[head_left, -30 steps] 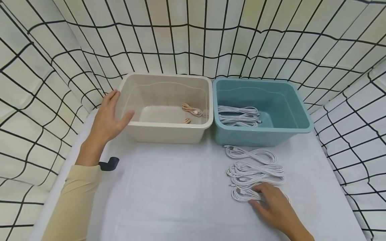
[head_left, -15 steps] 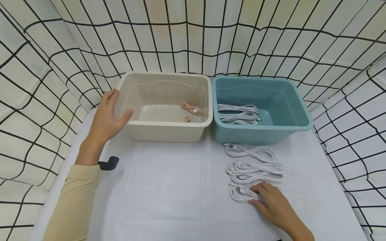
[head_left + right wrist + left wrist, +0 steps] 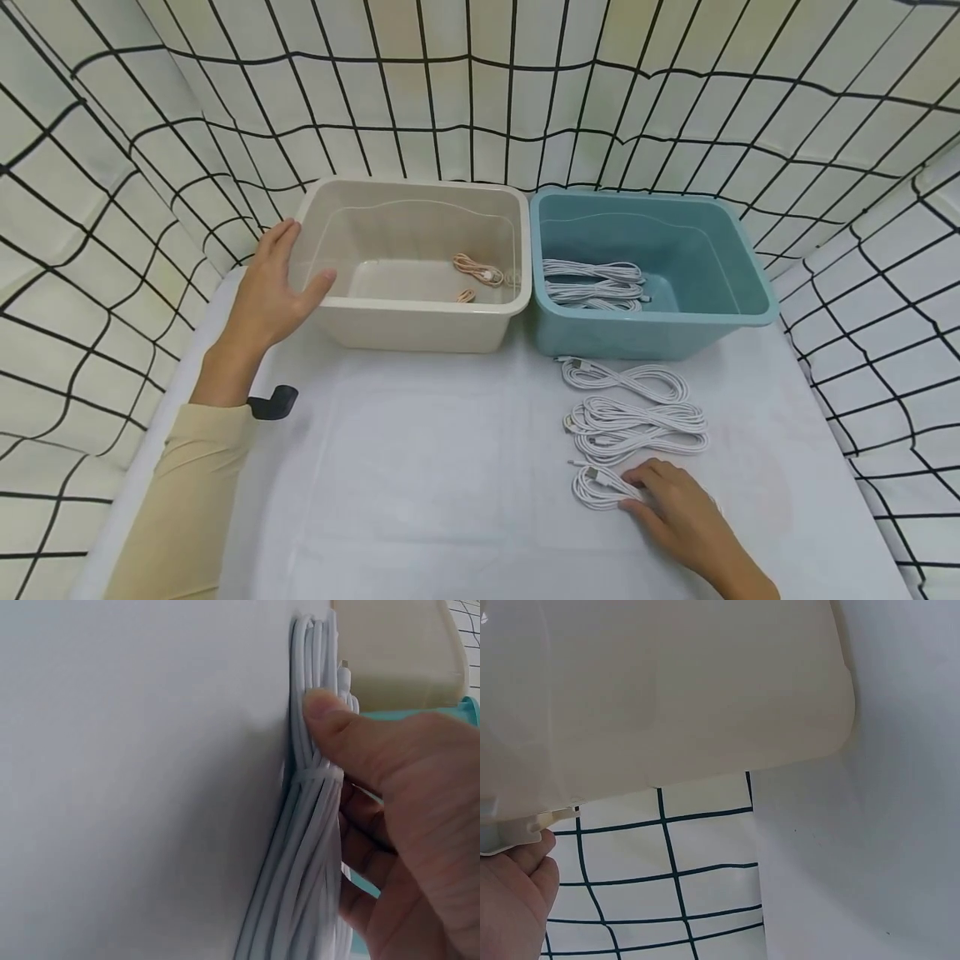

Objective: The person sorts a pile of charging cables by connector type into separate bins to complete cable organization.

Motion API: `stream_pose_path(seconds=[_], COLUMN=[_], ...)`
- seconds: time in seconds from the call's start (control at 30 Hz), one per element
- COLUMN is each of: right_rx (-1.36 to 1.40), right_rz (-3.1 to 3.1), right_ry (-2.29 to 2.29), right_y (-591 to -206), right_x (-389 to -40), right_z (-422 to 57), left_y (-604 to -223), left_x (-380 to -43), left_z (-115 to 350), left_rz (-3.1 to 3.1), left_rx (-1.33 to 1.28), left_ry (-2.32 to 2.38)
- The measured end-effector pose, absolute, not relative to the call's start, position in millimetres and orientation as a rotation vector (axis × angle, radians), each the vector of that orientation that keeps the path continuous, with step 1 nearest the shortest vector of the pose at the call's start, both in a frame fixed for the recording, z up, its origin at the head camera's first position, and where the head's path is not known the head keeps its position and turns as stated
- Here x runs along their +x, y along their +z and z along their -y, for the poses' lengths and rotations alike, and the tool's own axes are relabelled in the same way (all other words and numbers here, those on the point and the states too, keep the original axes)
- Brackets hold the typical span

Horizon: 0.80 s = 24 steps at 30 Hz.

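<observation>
My right hand (image 3: 678, 512) pinches the nearest bundle of white USB cable (image 3: 597, 487), thumb on the near side and fingers behind. In the right wrist view the cable bundle (image 3: 307, 795) stands on edge, a white tie round its middle. Beyond it lie two more white cable bundles, the middle one (image 3: 637, 429) and the far one (image 3: 626, 381). At the left end of the beige bin (image 3: 408, 329), my left hand (image 3: 270, 296) rests against the rim, fingers extended and thumb over the front corner. The left wrist view shows its fingertips right at the rim.
A teal bin (image 3: 611, 333) stands right of the beige one, with several white cable bundles (image 3: 592, 287) inside. Two small orange cables (image 3: 477, 271) lie in the beige bin. Black wire grid panels (image 3: 468, 92) with white cloth behind enclose the white-covered table (image 3: 420, 467).
The nearest cable bundle and my right hand have shifted slightly toward me, away from the middle bundle. My left hand stays at the beige bin's rim.
</observation>
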State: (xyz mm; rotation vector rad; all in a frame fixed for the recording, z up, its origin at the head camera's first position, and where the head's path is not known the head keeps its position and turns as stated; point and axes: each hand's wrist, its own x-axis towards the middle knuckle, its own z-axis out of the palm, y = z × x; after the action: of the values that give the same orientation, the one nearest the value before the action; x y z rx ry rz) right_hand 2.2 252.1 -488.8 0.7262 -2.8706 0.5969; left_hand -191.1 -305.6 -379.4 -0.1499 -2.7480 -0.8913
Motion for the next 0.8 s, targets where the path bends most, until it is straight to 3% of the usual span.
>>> stream_pose_path(seconds=[0.8], right_rx=[0.81], right_rz=[2.792], right_ry=[0.595], right_y=[-477.4], right_x=[9.4], right_z=[-255.2], left_y=[-381.5], left_x=[-194.2], left_z=[306.0], left_rz=[2.756], left_rx=[-0.136], left_ry=[-0.89])
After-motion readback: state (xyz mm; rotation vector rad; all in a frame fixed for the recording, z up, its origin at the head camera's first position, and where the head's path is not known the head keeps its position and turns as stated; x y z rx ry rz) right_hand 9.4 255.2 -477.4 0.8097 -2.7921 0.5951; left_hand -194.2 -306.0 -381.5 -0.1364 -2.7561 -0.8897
